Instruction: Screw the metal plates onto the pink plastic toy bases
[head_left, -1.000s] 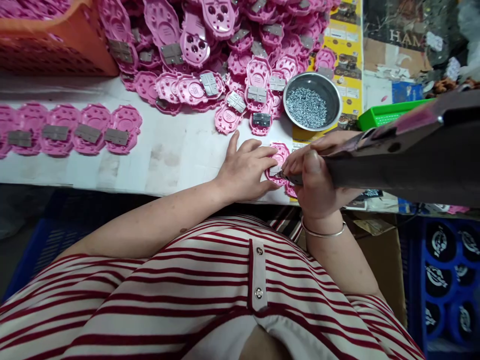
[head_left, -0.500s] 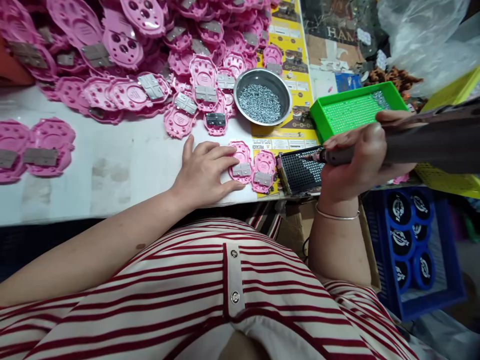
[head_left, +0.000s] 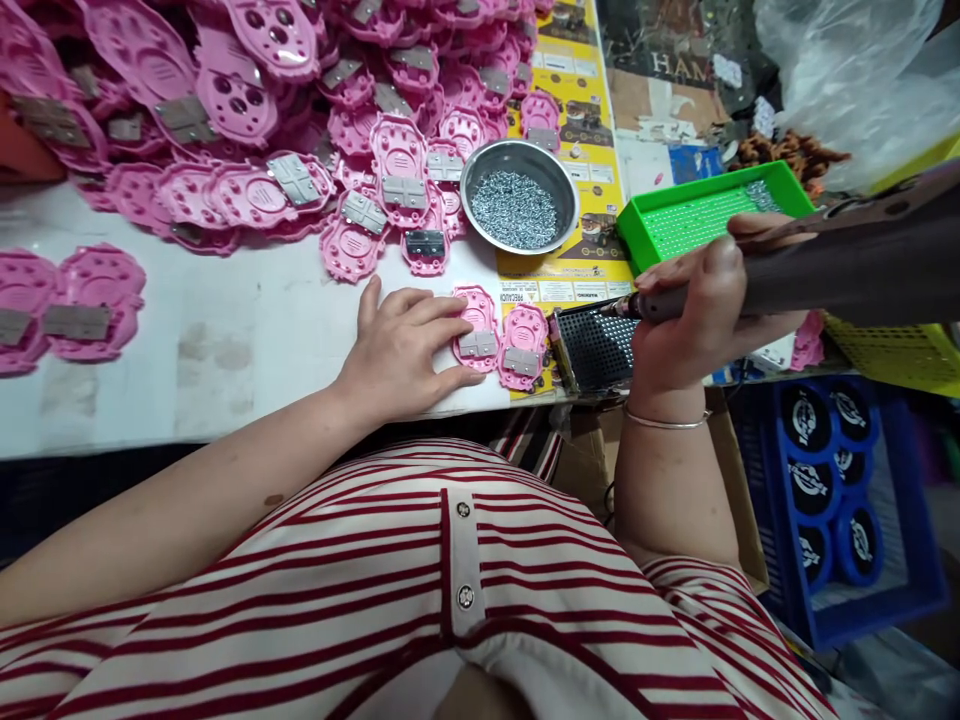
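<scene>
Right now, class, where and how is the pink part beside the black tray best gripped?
Probably by its far and near edges, from above: the pink part lies flat, with another pink part close on its left and the black tray on its right.

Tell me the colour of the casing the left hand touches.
Pink casing; head view shows it best.

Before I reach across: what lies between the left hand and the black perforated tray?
In the head view, one pink casing by the left hand, then a second pink casing beside the black perforated tray.
</scene>
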